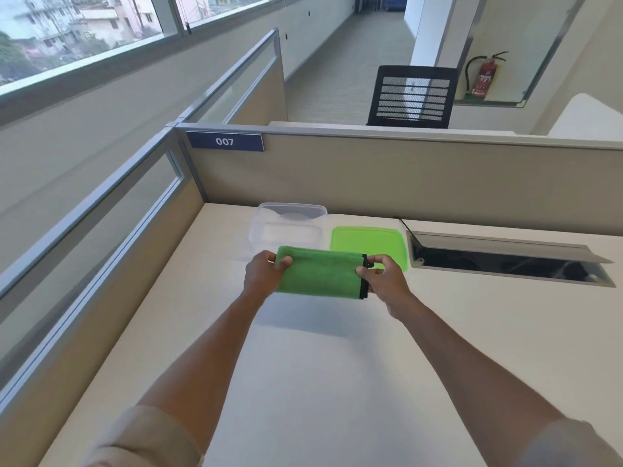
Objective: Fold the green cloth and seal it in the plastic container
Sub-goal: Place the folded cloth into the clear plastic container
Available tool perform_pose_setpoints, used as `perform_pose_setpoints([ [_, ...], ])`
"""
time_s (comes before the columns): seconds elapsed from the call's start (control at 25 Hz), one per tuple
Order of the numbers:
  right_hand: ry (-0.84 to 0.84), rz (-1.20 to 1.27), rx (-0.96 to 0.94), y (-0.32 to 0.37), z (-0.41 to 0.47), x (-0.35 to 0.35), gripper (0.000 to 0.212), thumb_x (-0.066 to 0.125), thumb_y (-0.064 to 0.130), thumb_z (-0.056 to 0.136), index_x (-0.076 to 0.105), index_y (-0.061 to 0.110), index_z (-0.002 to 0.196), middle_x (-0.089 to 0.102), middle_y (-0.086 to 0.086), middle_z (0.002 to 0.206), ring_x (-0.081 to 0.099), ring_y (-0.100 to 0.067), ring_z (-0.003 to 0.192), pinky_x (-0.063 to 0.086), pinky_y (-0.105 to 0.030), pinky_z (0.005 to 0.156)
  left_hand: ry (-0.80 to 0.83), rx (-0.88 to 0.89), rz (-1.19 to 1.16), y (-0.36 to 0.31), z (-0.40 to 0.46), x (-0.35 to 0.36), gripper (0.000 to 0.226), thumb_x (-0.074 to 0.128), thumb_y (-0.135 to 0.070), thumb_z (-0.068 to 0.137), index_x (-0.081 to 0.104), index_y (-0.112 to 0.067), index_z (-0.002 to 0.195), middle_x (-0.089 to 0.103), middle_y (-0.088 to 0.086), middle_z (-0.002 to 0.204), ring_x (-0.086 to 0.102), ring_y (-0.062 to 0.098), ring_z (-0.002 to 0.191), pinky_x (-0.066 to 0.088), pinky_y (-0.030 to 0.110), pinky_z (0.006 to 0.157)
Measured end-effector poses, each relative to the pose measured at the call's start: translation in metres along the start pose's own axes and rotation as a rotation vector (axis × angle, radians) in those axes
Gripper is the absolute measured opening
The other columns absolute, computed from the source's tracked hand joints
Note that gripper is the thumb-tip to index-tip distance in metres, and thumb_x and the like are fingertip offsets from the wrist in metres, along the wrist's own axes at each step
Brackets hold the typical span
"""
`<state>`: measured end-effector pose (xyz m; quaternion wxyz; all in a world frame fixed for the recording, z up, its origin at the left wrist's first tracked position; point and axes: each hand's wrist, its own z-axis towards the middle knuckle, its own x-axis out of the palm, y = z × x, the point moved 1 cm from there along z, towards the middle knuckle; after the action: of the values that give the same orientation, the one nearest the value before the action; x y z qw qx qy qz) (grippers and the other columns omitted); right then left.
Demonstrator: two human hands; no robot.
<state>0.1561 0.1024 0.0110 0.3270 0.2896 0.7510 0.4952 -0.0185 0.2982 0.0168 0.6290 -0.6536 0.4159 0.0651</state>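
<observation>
The green cloth (320, 274), folded into a flat rectangle with a black-trimmed edge on its right side, is held above the white desk. My left hand (264, 276) grips its left end and my right hand (384, 281) pinches its right end by the black trim. Just behind the cloth stands the clear plastic container (269, 219), open and with nothing in it. Its green lid (367, 242) lies flat on the desk to the container's right.
An open cable hatch (505, 261) is sunk into the desk at the right. Beige partition walls (404, 176) close off the desk's back and left sides, with a "007" label. A black mesh chair (413, 96) stands beyond the partition.
</observation>
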Motion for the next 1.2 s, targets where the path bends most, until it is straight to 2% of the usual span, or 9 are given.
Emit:
perform_pose_setpoints([
  [0.2,-0.005,-0.030,-0.082,0.055,0.059,0.041,0.017,0.074,0.022,0.080,0.059,0.027,0.087,0.067,-0.025,0.097,0.068,-0.032,0.081,0.059,-0.053,0.078,-0.088,0.023,0.010,-0.025,0.070,-0.037,0.038,0.065,-0.043,0.090,0.063,-0.009,0.107,0.067,0.015,0.106,0.061,0.033,0.095,0.050,0.038,0.078],
  [0.4,-0.001,-0.062,-0.098,0.081,0.115,0.081,0.021,0.072,0.036,0.069,0.061,0.028,0.085,0.068,-0.011,0.092,0.069,-0.032,0.091,0.057,-0.052,0.082,-0.141,0.018,-0.007,-0.031,0.130,-0.054,0.034,0.065,-0.042,0.090,0.065,-0.009,0.101,0.068,0.012,0.103,0.062,0.033,0.095,0.052,0.040,0.084],
  [0.48,0.007,-0.082,-0.111,0.086,0.132,0.093,0.018,0.073,0.032,0.075,0.060,0.026,0.088,0.067,-0.006,0.093,0.068,-0.030,0.092,0.058,-0.047,0.082,-0.151,0.007,0.008,-0.030,0.149,-0.055,0.035,0.064,-0.042,0.091,0.065,-0.009,0.104,0.064,0.007,0.097,0.058,0.029,0.090,0.049,0.036,0.080],
  [0.56,0.000,-0.136,-0.130,0.088,0.148,0.101,0.017,0.073,0.026,0.081,0.060,0.022,0.091,0.065,0.002,0.087,0.064,-0.024,0.087,0.053,-0.039,0.080,-0.155,-0.005,0.031,-0.030,0.163,-0.053,0.033,0.063,-0.041,0.091,0.064,-0.009,0.099,0.060,0.006,0.090,0.057,0.030,0.086,0.043,0.033,0.071],
  [0.64,-0.011,-0.223,-0.155,0.086,0.162,0.105,0.018,0.073,0.024,0.083,0.061,0.017,0.094,0.062,0.006,0.081,0.059,-0.019,0.082,0.047,-0.032,0.076,-0.151,0.000,0.082,-0.030,0.175,-0.049,0.033,0.062,-0.040,0.092,0.061,-0.008,0.086,0.059,0.007,0.081,0.059,0.033,0.083,0.038,0.032,0.065],
  [0.72,-0.012,-0.332,-0.167,0.082,0.174,0.108,0.022,0.073,0.024,0.082,0.062,0.013,0.098,0.065,0.002,0.085,0.060,-0.019,0.083,0.045,-0.029,0.075,-0.139,0.039,0.179,-0.026,0.185,-0.042,0.033,0.059,-0.040,0.093,0.056,-0.009,0.080,0.060,0.009,0.080,0.057,0.035,0.080,0.036,0.033,0.062],
  [0.8,-0.014,-0.475,-0.185,0.077,0.183,0.109,0.026,0.074,0.027,0.081,0.063,0.013,0.100,0.069,-0.002,0.091,0.064,-0.023,0.087,0.050,-0.033,0.078,-0.126,0.089,0.305,-0.022,0.192,-0.035,0.031,0.057,-0.041,0.093,0.059,-0.011,0.088,0.063,0.014,0.092,0.056,0.036,0.081,0.038,0.035,0.065],
  [0.92,-0.002,-0.659,-0.254,0.075,0.186,0.111,0.027,0.070,0.031,0.077,0.059,0.020,0.099,0.071,-0.001,0.091,0.065,-0.026,0.086,0.054,-0.039,0.077,-0.130,0.187,0.504,-0.022,0.193,-0.025,0.034,0.058,-0.041,0.094,0.061,-0.009,0.106,0.060,0.020,0.103,0.056,0.041,0.096,0.040,0.040,0.076],
  [1.2,0.056,-1.217,-0.465,0.075,0.185,0.125,0.025,0.060,0.022,0.082,0.055,0.014,0.106,0.066,-0.012,0.098,0.063,-0.036,0.089,0.042,-0.035,0.064,-0.148,0.361,0.915,-0.020,0.192,-0.009,0.034,0.062,-0.041,0.092,0.063,-0.010,0.106,0.069,0.012,0.099,0.056,0.030,0.104,0.038,0.036,0.080],
])
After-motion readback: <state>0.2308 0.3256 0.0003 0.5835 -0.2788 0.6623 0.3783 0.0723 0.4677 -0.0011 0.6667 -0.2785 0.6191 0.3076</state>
